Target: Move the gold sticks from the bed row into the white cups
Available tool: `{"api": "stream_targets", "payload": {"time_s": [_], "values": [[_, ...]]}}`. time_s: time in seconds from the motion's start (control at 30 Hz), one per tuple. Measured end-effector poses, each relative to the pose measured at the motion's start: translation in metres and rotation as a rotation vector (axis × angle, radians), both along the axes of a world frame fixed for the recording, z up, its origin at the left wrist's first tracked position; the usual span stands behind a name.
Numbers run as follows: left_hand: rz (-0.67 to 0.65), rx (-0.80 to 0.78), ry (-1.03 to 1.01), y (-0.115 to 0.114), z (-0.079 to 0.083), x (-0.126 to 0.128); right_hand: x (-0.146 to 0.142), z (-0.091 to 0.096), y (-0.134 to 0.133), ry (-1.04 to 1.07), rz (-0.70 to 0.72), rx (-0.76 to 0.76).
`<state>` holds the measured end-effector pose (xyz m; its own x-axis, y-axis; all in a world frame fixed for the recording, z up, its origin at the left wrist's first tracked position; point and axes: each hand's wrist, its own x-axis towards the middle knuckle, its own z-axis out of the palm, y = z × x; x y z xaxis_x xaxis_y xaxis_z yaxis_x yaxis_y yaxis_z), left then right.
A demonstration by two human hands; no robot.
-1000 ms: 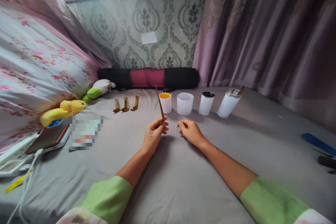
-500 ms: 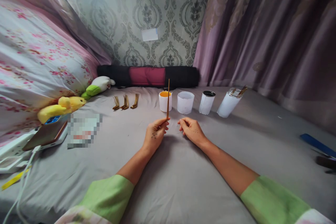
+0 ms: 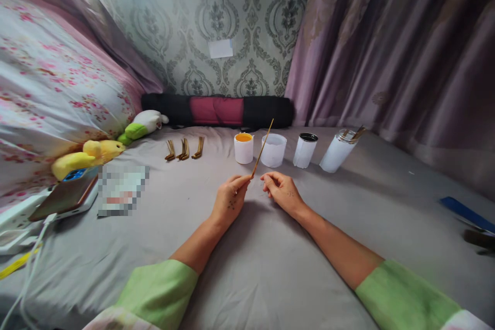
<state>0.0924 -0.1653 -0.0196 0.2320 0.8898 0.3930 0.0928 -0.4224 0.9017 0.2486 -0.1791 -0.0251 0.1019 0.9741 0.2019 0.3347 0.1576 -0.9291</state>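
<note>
**Narrow grip at the low end, soft footing beyond**

Your left hand (image 3: 232,199) has thumb and fingers clamped on the lower end of a thin golden-brown stick (image 3: 263,147), which slants up and to the right. Pinched that low, most of its length is unsupported, so a slackening thumb or a twist of the wrist could let it swing or drop. In this view its upper part crosses the wide whitish cup (image 3: 276,155); a forward push could knock that rim.

The white-wrapped cup with an orange interior (image 3: 243,152) stands just left of it; to the right are the white-wrapped can with a dark mouth (image 3: 304,153) and the tall white-wrapped glass jar (image 3: 334,154) holding slender sticks (image 3: 360,131). All stand on a wrinkled grey sheet (image 3: 278,278); a tug from your forearms could tip them, the jar most readily.

Your right hand (image 3: 283,191) is just beside the left, fingers curled; you cannot tell here whether their tips meet or pinch anything. A bump between hands could jar the stick loose.
</note>
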Motion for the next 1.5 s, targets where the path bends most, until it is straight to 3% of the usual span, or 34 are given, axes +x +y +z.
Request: {"api": "stream_targets", "payload": {"time_s": [0.53,0.73,0.87,1.5], "values": [[-0.015,-0.013,0.01,0.001,-0.006,-0.005,-0.001,0.002,-0.001,0.181,0.043,-0.017],[0.037,0.352,0.511,0.001,-0.007,-0.01,0.0,0.002,0.0,0.268,0.048,-0.04],[0.079,0.474,0.701,0.001,-0.006,-0.011,0.0,0.002,0.0,0.333,0.056,-0.052],[0.098,0.546,0.903,0.001,-0.006,-0.013,0.0,0.005,-0.002,0.441,0.106,-0.099]]}}
